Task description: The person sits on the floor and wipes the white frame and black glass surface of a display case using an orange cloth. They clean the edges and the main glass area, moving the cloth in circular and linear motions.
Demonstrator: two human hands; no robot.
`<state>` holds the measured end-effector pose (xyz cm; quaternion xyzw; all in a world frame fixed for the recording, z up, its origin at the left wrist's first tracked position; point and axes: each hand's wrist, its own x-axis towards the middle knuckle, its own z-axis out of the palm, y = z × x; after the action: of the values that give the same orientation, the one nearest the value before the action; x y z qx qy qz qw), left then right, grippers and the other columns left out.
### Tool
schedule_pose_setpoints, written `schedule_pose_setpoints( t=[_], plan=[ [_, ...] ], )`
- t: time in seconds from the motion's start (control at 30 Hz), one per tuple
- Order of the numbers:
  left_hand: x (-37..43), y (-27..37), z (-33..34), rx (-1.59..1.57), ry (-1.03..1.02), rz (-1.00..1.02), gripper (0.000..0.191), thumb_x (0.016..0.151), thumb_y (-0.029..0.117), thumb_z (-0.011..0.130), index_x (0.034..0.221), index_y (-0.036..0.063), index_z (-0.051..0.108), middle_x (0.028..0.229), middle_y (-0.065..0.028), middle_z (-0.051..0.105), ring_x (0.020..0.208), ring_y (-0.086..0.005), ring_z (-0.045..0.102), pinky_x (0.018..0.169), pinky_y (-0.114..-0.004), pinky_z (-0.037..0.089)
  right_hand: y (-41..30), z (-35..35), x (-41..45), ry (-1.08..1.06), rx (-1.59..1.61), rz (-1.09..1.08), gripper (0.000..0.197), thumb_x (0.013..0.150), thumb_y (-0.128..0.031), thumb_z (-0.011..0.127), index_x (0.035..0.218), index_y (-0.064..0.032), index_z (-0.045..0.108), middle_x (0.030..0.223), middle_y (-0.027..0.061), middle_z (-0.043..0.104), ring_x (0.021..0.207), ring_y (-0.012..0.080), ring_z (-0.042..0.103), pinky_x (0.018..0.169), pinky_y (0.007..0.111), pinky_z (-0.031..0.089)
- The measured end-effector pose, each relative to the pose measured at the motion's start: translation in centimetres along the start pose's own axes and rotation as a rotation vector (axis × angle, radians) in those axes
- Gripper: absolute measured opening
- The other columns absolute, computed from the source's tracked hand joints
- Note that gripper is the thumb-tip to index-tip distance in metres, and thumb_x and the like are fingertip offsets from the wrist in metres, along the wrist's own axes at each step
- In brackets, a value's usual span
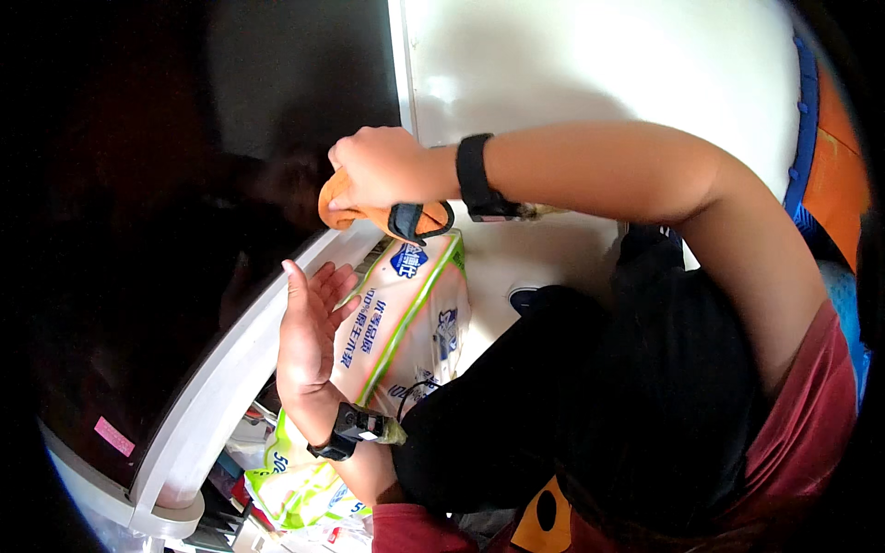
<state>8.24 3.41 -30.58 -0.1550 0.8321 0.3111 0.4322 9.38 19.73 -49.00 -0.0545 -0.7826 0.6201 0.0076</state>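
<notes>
My right hand (377, 166) grips a folded orange fabric piece with black edging (359, 207) over the rim of a dark glossy tabletop (173, 228). What kind of article the fabric is, I cannot tell. Lower down, my left hand (314, 332) is held up, palm bared and fingers apart, with nothing in it. It is beside the table's white edge (228, 366), in front of a large plastic-wrapped paper pack (394, 311) with green stripes and blue print. Each wrist wears a black strap with a small device on it.
A second wrapped pack (304, 491) and assorted items lie by the table's white leg (166, 511). A pink sticker (114, 437) marks the tabletop. My black-clad legs (588, 387) bend close to the packs. A dark shoe (523, 298) shows on the pale floor (498, 276).
</notes>
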Motion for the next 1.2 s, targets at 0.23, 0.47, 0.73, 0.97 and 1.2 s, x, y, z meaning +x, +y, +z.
schedule_pose_setpoints(
  t=[0.23,0.47,0.73,0.97,1.2],
  plan=[
    [0.2,-0.9,-0.3,-0.036,-0.001,0.074,0.086,0.099,0.062,0.044,0.144,-0.011,0.036,0.14,-0.0211,0.053,0.129,-0.0248,0.051,0.103,-0.037,0.043,5.9,1.3,1.0,-0.226,0.489,0.337,0.06,0.08,-0.051,0.077,0.087,0.0076,0.07,0.08,0.016,0.07,0.069,0.0223,0.068,0.06,0.036,0.052],
    [-0.1,-1.0,-0.3,-0.14,0.057,0.093,0.072,0.1,0.054,0.048,0.138,-0.0068,0.045,0.137,-0.0187,0.056,0.126,-0.0235,0.053,0.101,-0.038,0.045,1.5,0.3,-0.8,-0.238,0.635,0.297,0.064,0.073,-0.052,0.084,0.107,-0.0004,0.069,0.095,0.012,0.07,0.085,0.0222,0.068,0.077,0.033,0.054],
    [-0.3,-1.0,-0.2,-0.173,0.034,0.068,0.068,0.101,0.05,0.049,0.138,-0.0063,0.043,0.137,-0.0194,0.056,0.125,-0.0236,0.054,0.101,-0.038,0.046,-1.6,1.3,-0.7,0.047,0.188,-0.019,0.058,0.066,-0.054,0.083,0.09,-0.0023,0.07,0.079,0.0182,0.07,0.074,0.0367,0.069,0.07,0.041,0.054],
    [-0.5,-0.7,-0.5,0.006,0.085,0.09,0.064,0.1,0.052,0.052,0.133,-0.0024,0.055,0.129,-0.0135,0.064,0.12,-0.022,0.058,0.096,-0.038,0.047,4.2,0.2,-2.3,-0.012,0.006,0.065,0.065,0.069,-0.062,0.078,0.09,-0.0014,0.069,0.081,0.0225,0.068,0.08,0.0399,0.067,0.073,0.046,0.052],
    [-6.5,2.7,-4.9,0.277,-0.273,0.319,0.041,0.101,0.036,0.055,0.129,0.0069,0.062,0.118,-0.008,0.07,0.102,-0.0176,0.065,0.089,-0.031,0.052,-13.8,-16.4,1.2,-0.49,-0.047,-0.078,0.06,0.07,-0.047,0.086,0.099,0.0018,0.066,0.089,0.0187,0.07,0.082,0.0305,0.067,0.072,0.041,0.051]
  ],
)
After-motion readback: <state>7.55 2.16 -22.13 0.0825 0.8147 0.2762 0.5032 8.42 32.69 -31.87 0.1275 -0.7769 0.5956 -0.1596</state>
